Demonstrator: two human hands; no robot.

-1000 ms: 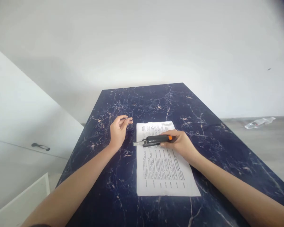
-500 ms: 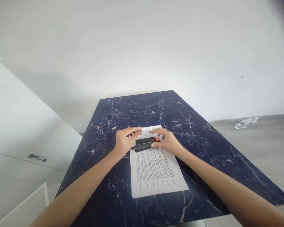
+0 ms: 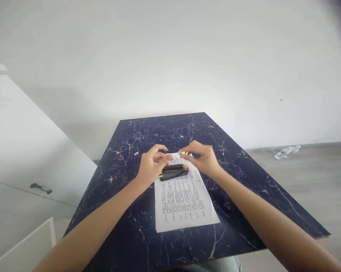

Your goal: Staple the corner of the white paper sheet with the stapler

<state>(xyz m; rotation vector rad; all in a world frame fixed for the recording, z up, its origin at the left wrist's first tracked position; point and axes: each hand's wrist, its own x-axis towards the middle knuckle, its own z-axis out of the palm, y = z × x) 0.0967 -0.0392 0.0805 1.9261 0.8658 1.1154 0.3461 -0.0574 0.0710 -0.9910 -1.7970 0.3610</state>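
A black stapler (image 3: 174, 172) with an orange patch at its right end lies on a printed sheet of paper (image 3: 184, 204). Between thumb and fingertips, my right hand (image 3: 203, 156) pinches a small whitish piece, looking like a short strip of staples (image 3: 182, 153), just above the sheet's far edge. My left hand (image 3: 153, 164) is beside the stapler's left end, index finger and thumb apart, with nothing clearly visible in it. It partly covers that end of the stapler. Another small pale strip (image 3: 136, 153) rests on the dark marbled tabletop (image 3: 125, 223), left of the paper.
Beyond the table's far edge stands a white wall (image 3: 170, 56). A white cabinet with a dark handle (image 3: 41, 187) is on the left, above a pale-framed panel (image 3: 25, 245). A clear plastic bottle (image 3: 287, 152) lies on the floor at right.
My right hand has let go of the stapler, now lying on the paper, and holds the small strip. My left hand has moved right, toward it. The view has shifted slightly.
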